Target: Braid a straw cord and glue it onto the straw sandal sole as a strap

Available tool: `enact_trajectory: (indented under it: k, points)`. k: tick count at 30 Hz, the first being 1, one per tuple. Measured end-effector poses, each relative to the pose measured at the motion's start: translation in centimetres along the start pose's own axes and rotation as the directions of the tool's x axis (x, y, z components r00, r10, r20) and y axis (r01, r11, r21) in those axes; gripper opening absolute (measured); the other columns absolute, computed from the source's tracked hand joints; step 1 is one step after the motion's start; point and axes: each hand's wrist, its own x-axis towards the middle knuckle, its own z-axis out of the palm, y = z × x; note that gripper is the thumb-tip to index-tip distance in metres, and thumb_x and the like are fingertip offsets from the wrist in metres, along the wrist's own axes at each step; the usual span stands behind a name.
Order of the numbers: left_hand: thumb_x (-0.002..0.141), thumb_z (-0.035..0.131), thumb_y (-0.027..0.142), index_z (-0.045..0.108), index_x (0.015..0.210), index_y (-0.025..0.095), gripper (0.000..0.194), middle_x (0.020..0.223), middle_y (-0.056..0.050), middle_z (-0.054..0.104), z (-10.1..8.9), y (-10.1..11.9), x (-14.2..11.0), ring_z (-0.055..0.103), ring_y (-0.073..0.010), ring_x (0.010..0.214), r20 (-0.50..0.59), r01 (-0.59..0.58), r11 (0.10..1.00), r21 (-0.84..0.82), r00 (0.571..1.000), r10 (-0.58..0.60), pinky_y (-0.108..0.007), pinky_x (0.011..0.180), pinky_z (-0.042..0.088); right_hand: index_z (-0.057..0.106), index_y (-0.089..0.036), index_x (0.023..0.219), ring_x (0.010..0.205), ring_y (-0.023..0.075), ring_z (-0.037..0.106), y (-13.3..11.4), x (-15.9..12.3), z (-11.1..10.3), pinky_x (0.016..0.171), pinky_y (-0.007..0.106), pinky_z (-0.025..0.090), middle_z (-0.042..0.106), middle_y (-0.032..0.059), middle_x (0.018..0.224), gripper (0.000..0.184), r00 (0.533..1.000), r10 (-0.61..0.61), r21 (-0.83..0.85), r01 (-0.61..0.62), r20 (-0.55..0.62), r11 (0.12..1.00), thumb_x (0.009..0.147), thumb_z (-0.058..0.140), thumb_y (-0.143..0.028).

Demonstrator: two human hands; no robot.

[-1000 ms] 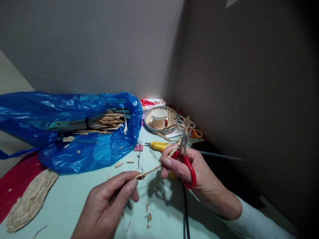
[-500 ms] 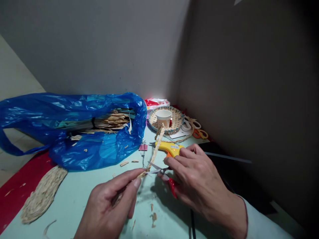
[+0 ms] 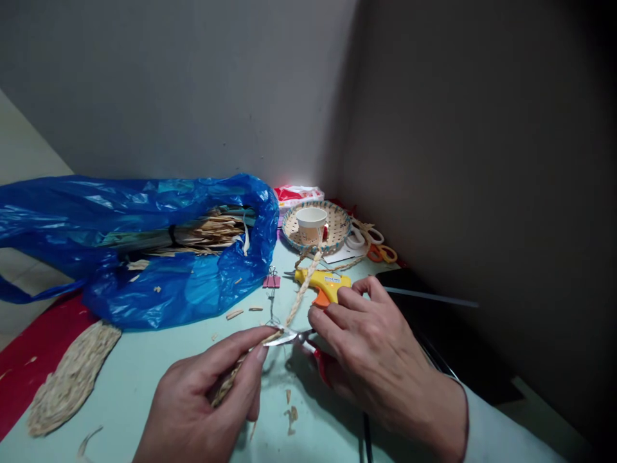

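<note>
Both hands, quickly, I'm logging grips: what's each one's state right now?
Left hand: closed, pinching the braided cord beside the scissor blades.
Right hand: closed on the red-handled scissors.

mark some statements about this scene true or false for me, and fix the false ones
1. The right hand holds the red scissors. True.
2. The left hand is holding nothing. False: it grips the braid.
3. The cup stands upright in the basket. True.
4. The glue gun is blue all over. False: it is yellow, with an orange trigger.
5. The leaf bundle lies outside the bag. False: it lies inside the bag's opening.
</note>
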Motion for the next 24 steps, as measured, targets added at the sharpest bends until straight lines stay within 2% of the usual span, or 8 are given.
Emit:
enact_trajectory:
  k: [6,13,20,22,24]
  points:
    - [0.076,0.063,0.046,0.082,0.083,0.032,0.025,0.039,0.01,0.058,-0.1,-0.2,0.0,0.053,-0.0111,0.046,0.043,0.035,0.999,0.037,0.998,-0.036,-0.017,0.059,0.047,0.057,-0.016,0.068,0.061,0.0176,0.044,-0.1,0.1,0.3,0.07,0.038,0.026,0.057,0.0003,0.056,0.016,1.0,-0.015,-0.047,0.014,-0.014,0.999,0.083,0.06,-0.013]
    - [0.072,0.067,0.042,0.08,0.077,0.031,0.018,0.038,0.011,0.057,0.1,0.0,-0.1,0.056,-0.0123,0.052,0.018,0.091,0.993,-0.071,0.996,-0.09,-0.019,0.074,0.049,0.056,-0.016,0.065,0.058,0.0157,0.042,-0.1,-0.1,0.5,0.068,0.037,0.025,0.056,-0.0013,0.051,0.021,0.998,-0.037,-0.023,0.036,-0.041,0.999,0.084,0.06,-0.008]
    - [0.071,0.068,0.047,0.079,0.084,0.019,0.032,0.04,0.009,0.053,0.0,1.0,0.2,0.043,-0.0104,0.046,0.137,0.239,0.957,-0.167,0.966,-0.217,-0.023,0.058,0.044,0.052,-0.016,0.062,0.051,0.0114,0.038,0.4,0.0,0.8,0.071,0.033,0.026,0.053,-0.0053,0.048,0.031,0.999,-0.044,0.021,0.044,0.007,0.999,0.091,0.055,-0.005]
    - [0.072,0.071,0.049,0.076,0.083,0.019,0.033,0.041,0.008,0.053,-0.2,1.0,0.4,0.037,-0.0091,0.045,0.193,0.288,0.937,-0.197,0.949,-0.251,-0.022,0.051,0.037,0.053,-0.016,0.064,0.052,0.0115,0.041,0.6,0.0,0.8,0.072,0.033,0.027,0.056,-0.005,0.051,0.031,0.999,-0.034,0.046,0.033,0.009,0.998,0.093,0.054,-0.006]
    - [0.075,0.071,0.052,0.072,0.081,0.018,0.034,0.042,0.007,0.053,-0.3,0.6,0.6,0.029,-0.0075,0.043,0.275,0.345,0.911,-0.227,0.92,-0.28,-0.02,0.045,0.023,0.054,-0.016,0.066,0.054,0.0123,0.043,0.7,-0.1,0.8,0.072,0.033,0.027,0.057,-0.0042,0.053,0.029,1.0,-0.008,0.057,0.009,-0.008,0.998,0.094,0.056,-0.01]
